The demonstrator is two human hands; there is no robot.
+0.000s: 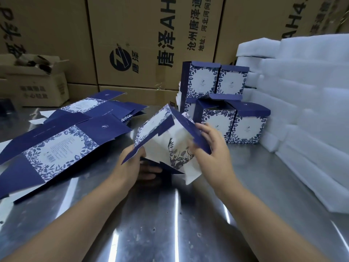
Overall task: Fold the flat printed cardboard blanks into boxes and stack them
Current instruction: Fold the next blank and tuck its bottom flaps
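Note:
A half-opened blue and white printed blank (162,138) is tilted above the steel table at the centre. My left hand (136,165) grips its lower left edge, fingers underneath. My right hand (213,146) holds a dark blue flap on its right side, thumb on the inside. Flat blanks (56,146) lie spread in a loose pile on the left. Folded boxes (226,103) stand stacked in two tiers behind the held blank, on the right.
White foam sheets (306,114) are piled along the right side. Big brown cartons (151,44) wall off the back. A small open carton (35,82) sits at the far left. The steel table (170,224) shines in front of me.

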